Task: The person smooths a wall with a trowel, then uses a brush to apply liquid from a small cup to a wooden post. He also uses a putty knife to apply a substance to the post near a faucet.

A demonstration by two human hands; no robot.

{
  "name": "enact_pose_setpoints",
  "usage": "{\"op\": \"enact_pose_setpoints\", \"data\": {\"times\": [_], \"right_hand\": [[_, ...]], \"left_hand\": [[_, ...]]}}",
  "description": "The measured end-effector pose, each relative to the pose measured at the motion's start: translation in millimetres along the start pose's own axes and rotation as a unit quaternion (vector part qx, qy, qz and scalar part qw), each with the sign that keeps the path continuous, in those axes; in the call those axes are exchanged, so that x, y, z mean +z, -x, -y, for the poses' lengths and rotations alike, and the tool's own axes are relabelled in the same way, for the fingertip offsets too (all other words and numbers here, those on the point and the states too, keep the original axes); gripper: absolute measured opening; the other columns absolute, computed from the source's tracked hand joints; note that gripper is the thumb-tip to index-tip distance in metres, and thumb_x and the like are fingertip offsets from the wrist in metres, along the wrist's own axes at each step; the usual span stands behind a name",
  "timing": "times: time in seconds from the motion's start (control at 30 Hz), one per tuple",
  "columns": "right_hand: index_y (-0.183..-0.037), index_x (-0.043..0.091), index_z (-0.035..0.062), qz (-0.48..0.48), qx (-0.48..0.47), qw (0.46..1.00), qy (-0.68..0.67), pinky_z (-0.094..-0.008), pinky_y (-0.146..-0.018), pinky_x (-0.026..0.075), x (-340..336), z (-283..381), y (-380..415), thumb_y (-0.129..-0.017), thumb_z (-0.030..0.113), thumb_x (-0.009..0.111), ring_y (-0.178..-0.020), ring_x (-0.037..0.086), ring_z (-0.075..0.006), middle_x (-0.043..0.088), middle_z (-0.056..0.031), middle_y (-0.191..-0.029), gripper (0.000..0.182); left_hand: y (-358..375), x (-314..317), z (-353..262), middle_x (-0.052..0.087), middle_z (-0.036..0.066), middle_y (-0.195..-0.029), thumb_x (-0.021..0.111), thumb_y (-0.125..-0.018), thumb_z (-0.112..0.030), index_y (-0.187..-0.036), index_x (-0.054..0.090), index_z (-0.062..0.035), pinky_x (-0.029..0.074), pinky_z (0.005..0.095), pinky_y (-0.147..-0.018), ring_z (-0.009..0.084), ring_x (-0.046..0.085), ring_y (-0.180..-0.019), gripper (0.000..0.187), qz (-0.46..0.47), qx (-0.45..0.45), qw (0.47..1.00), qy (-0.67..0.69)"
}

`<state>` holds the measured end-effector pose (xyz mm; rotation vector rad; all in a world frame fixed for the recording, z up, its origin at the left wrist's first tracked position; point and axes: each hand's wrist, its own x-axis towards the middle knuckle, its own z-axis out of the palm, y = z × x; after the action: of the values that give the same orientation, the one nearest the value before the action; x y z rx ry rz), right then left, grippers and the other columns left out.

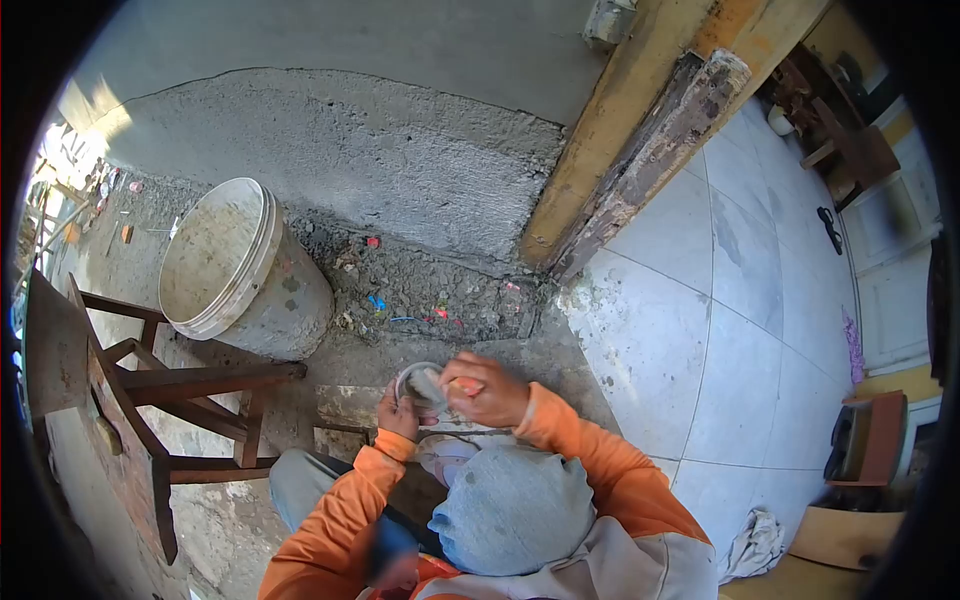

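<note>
My left hand point(399, 414) is closed on the near left side of a small round pale container point(418, 384), its rim turned up toward me. Closed around an orange-handled tool point(466, 385), my right hand point(492, 391) is right at the container's right side. The tool's working end is hidden or too small to make out. Both hands are low in front of my knees, over the step where the rough ground meets the house. Orange sleeves point(570, 425) cover both forearms.
A cement-smeared white bucket point(300, 300) stands ahead on the left, beside a wooden stool or frame point(210, 385). Rubble and litter point(410, 290) line the base of the partly plastered wall point(400, 160). A wooden door post point(620, 150) rises beside the white tiled floor point(720, 330).
</note>
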<state>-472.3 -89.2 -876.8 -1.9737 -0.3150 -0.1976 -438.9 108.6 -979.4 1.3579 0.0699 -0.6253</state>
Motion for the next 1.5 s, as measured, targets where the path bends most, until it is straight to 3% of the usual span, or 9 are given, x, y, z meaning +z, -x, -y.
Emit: {"op": "enact_pose_setpoints", "data": {"times": [0.1, 0.33, 0.4, 0.47, 0.63, 0.83, 1.0, 1.2, 1.5], "right_hand": [[-0.086, 0.059, 0.0039, -0.116, 0.061, 0.991, 0.015, -0.0325, -0.062, 0.046, -64.9, 38.8, 14.4, -0.077, 0.006, 0.060, -0.069, 0.057, -0.0233, 0.057, -0.0096, -0.077, 0.009], [-0.091, 0.058, 0.0012, -0.458, -0.068, 0.879, 0.113, -0.0310, -0.065, 0.048, -133.9, 65.2, -19.4, -0.079, 0.003, 0.058, -0.070, 0.056, -0.0234, 0.053, -0.0146, -0.088, 0.013], [-0.089, 0.054, -0.0019, -0.498, -0.162, 0.788, 0.324, -0.0305, -0.064, 0.049, -138.4, 36.2, -36.2, -0.083, 0.001, 0.050, -0.072, 0.058, -0.0218, 0.051, -0.0160, -0.089, 0.007], [-0.087, 0.055, -0.0006, -0.455, -0.142, 0.772, 0.420, -0.0335, -0.066, 0.049, -123.4, -21.1, -32.3, -0.076, 0.001, 0.055, -0.075, 0.057, -0.0279, 0.051, -0.0159, -0.087, 0.011], [-0.090, 0.059, 0.0036, -0.392, 0.009, 0.861, 0.324, -0.0376, -0.069, 0.047, -83.3, -81.2, -12.1, -0.074, 0.004, 0.059, -0.079, 0.056, -0.0309, 0.050, -0.0151, -0.088, 0.016], [-0.090, 0.058, 0.0028, -0.487, -0.111, 0.783, 0.369, -0.0367, -0.067, 0.048, -151.8, 36.1, -63.3, -0.076, 0.004, 0.058, -0.079, 0.057, -0.0285, 0.054, -0.0147, -0.085, 0.015], [-0.090, 0.058, 0.0021, -0.535, -0.200, 0.728, 0.379, -0.0357, -0.065, 0.048, -144.5, 36.5, -65.7, -0.074, 0.002, 0.058, -0.078, 0.056, -0.0270, 0.053, -0.0148, -0.086, 0.016], [-0.085, 0.058, 0.0022, -0.377, 0.016, 0.849, 0.370, -0.0377, -0.065, 0.048, -66.1, -124.9, -2.7, -0.072, 0.002, 0.060, -0.079, 0.056, -0.0307, 0.051, -0.0153, -0.086, 0.014], [-0.084, 0.058, 0.0014, -0.484, -0.109, 0.808, 0.318, -0.0321, -0.064, 0.046, -166.4, 65.2, -73.9, -0.076, 0.004, 0.060, -0.072, 0.058, -0.0233, 0.055, -0.0113, -0.080, 0.008]], "left_hand": [[-4.3, 2.8, -8.6, 0.057, 0.020, -0.101, 0.028, -0.089, 0.000, -0.131, 0.030, -0.0021, 0.059, 0.0334, -0.049, 0.0270, 0.065, -0.063, 0.042, -0.005, -0.017, 1.000, 0.011], [-13.3, -10.2, -13.1, 0.060, 0.020, -0.097, 0.029, -0.088, 0.000, -0.128, 0.035, -0.0017, 0.058, 0.0316, -0.047, 0.0281, 0.065, -0.062, 0.040, -0.061, -0.014, 0.998, 0.027], [-12.0, -11.4, -11.6, 0.060, 0.020, -0.097, 0.030, -0.088, 0.000, -0.127, 0.036, -0.0016, 0.058, 0.0314, -0.046, 0.0282, 0.065, -0.062, 0.040, -0.073, -0.014, 0.997, 0.032], [-12.1, -11.5, -10.1, 0.059, 0.019, -0.097, 0.031, -0.088, -0.001, -0.127, 0.037, -0.0018, 0.057, 0.0310, -0.046, 0.0282, 0.065, -0.061, 0.039, -0.074, -0.004, 0.997, 0.014], [-5.2, -14.8, -18.5, 0.058, 0.019, -0.101, 0.032, -0.087, 0.000, -0.127, 0.038, -0.0025, 0.058, 0.0309, -0.047, 0.0280, 0.065, -0.062, 0.040, -0.079, -0.012, 0.996, 0.039], [-2.2, -23.6, -14.2, 0.056, 0.017, -0.106, 0.032, -0.087, 0.000, -0.128, 0.038, -0.0027, 0.058, 0.0312, -0.048, 0.0271, 0.066, -0.069, 0.042, -0.087, -0.011, 0.996, 0.029], [-2.9, -22.5, -15.6, 0.057, 0.016, -0.105, 0.033, -0.087, 0.000, -0.126, 0.040, -0.0025, 0.058, 0.0309, -0.048, 0.0269, 0.066, -0.070, 0.040, -0.099, -0.011, 0.995, 0.026], [-4.1, -17.4, -17.9, 0.058, 0.018, -0.101, 0.032, -0.087, 0.000, -0.125, 0.040, -0.0015, 0.058, 0.0315, -0.047, 0.0277, 0.066, -0.065, 0.039, -0.109, -0.021, 0.993, 0.029], [-6.2, -18.6, -19.7, 0.058, 0.019, -0.100, 0.030, -0.087, -0.001, -0.127, 0.036, 0.0002, 0.059, 0.0316, -0.048, 0.0283, 0.066, -0.065, 0.041, -0.093, 0.011, 0.996, 0.003]]}}
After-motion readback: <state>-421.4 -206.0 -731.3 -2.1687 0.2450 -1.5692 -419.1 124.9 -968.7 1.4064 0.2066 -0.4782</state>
